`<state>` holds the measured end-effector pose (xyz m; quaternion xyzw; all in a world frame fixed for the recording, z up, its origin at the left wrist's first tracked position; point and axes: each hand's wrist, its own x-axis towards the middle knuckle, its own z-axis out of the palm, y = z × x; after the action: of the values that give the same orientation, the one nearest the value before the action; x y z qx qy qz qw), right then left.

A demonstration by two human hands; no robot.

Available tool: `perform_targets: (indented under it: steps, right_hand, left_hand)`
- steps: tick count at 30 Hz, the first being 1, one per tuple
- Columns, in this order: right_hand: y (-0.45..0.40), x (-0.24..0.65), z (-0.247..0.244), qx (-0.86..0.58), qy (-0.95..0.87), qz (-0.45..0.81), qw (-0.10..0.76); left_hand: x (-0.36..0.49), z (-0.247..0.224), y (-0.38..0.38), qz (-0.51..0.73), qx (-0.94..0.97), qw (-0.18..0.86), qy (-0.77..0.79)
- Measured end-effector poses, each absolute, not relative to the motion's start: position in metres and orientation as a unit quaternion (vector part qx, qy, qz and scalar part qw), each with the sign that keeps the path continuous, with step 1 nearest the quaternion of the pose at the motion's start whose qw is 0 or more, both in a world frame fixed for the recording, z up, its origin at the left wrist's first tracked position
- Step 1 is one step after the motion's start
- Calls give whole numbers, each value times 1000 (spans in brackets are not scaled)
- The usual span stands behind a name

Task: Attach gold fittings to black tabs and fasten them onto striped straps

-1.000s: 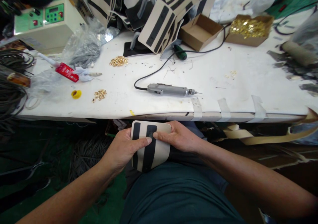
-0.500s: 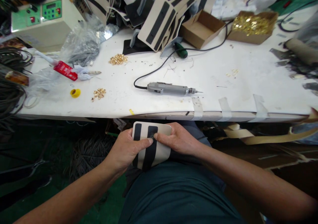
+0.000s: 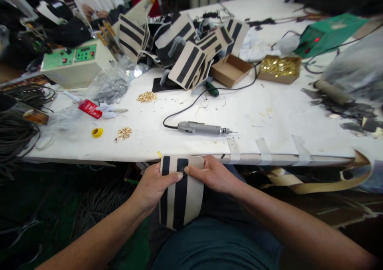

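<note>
A beige panel with two black stripes (image 3: 194, 198) is held upright over my lap, just below the table's front edge. My left hand (image 3: 155, 182) grips its left side, thumb lying across the front. On the right side my right hand (image 3: 214, 174) grips it too. Both thumb tips meet at a small dark round piece (image 3: 182, 170) on the wider stripe. The fingers behind the panel are hidden. A grey electric screwdriver (image 3: 200, 128) with a black cable lies on the table beyond the panel.
On the white table (image 3: 143, 142) are small gold pieces (image 3: 124, 134), a yellow ring (image 3: 97, 132), a red bottle (image 3: 90, 108), an open carton (image 3: 231, 70) and a box of gold parts (image 3: 279, 68). Striped panels (image 3: 188, 64) are piled behind. A person's hands (image 3: 94, 13) show at the upper left.
The view has tilted up, showing more of the table's far side. More of the panel's lower part shows. Both hands keep their hold, thumbs at the same round piece.
</note>
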<state>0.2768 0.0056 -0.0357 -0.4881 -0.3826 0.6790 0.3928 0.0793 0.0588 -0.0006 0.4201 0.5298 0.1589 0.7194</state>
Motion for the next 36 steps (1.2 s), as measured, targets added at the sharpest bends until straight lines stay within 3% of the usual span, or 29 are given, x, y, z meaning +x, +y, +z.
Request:
perform_targets:
  steps: [8, 16, 36]
  right_hand:
    - [59, 298, -23, -567, -366, 640, 367]
    - [97, 304, -18, -602, -444, 609, 263]
    - [113, 291, -25, -702, -475, 500, 177]
  left_hand:
    - [100, -6, 105, 179, 467, 697, 514]
    - [100, -17, 133, 148, 535, 661, 504]
    - [113, -28, 179, 24, 687, 533, 494]
